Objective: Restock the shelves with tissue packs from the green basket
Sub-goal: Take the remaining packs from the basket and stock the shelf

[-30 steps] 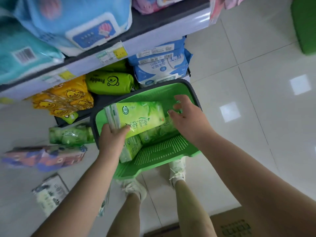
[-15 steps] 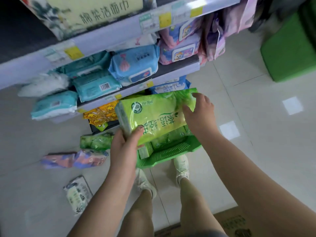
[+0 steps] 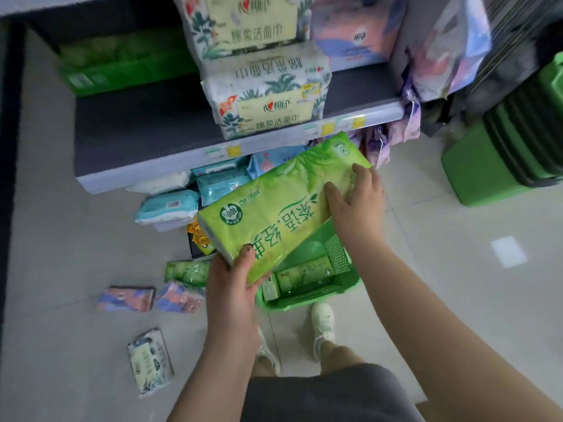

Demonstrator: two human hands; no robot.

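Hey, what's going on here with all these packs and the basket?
A person is restocking a store shelf. Both hands hold a large green tissue pack above the green basket on the floor: the left hand grips its near end and the right hand rests on the far end. More green packs remain in the basket, and the shelf ahead has bare space beside the stacked floral packs. Several packs lie on the floor.

— What's hidden?
— The pack (image 3: 283, 205) covers the basket's (image 3: 341, 284) far half. The left fingers sit under it.
— Cut off?
— The top shelf pack (image 3: 253, 19), and the green stack (image 3: 518, 141) at right.
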